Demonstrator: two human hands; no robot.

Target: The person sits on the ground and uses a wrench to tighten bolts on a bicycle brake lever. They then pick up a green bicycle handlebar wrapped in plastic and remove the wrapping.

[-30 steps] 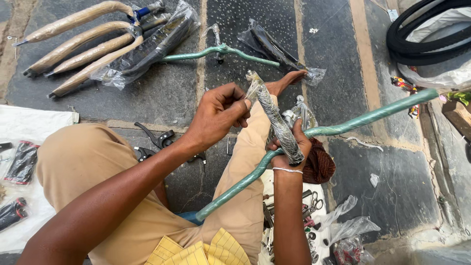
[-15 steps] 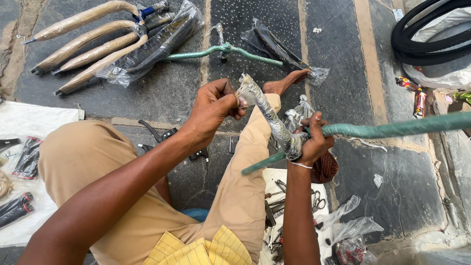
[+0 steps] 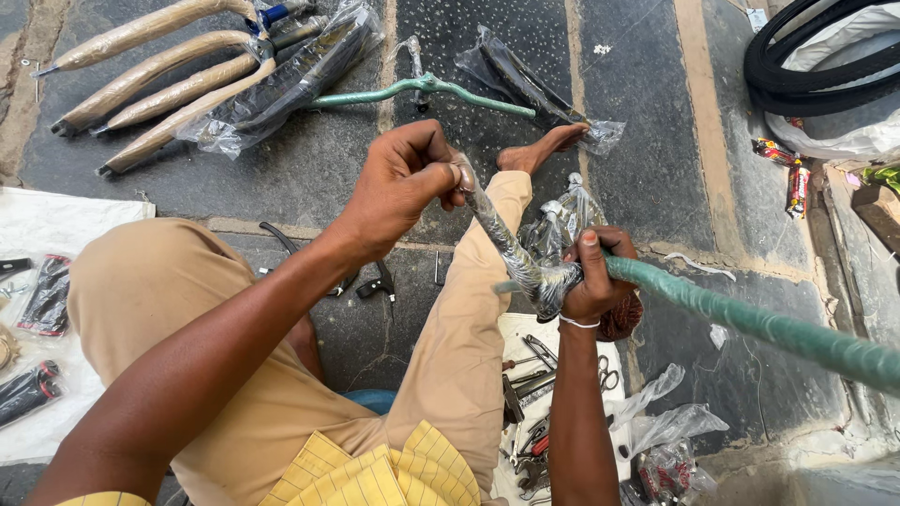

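1. Handlebar (image 3: 750,323) wrapped in green tape runs from the middle of the frame out to the right edge, with a plastic-wrapped grey part (image 3: 511,248) rising from its near end towards the upper centre.
2. Right hand (image 3: 591,281), right of centre, is clamped around the joint where the green bar meets the wrapped part, thumb on top.
3. Left hand (image 3: 398,187), just above centre, is closed on the top end of the wrapped part, fingers pinching the plastic.
4. Both hands are apart, one at each end of that wrapped piece.
5. Beige trousers (image 3: 187,309) cover the person's bent legs below the hands, and a bare foot (image 3: 539,150) rests on the stone floor (image 3: 647,141) above centre.
6. Tools (image 3: 534,375), with pliers and scissors among them, lie on a white cloth under the right forearm in the lower middle.
7. Crumpled clear plastic bags (image 3: 656,431) lie at lower right.
8. Second green handlebar (image 3: 422,89) lies on the floor at top centre, beside a dark part in clear plastic (image 3: 525,80).
9. Paper-wrapped curved pieces (image 3: 159,70) lie at upper left, next to a dark plastic-wrapped part (image 3: 291,80).
10. Black tyres (image 3: 825,56) sit at upper right.
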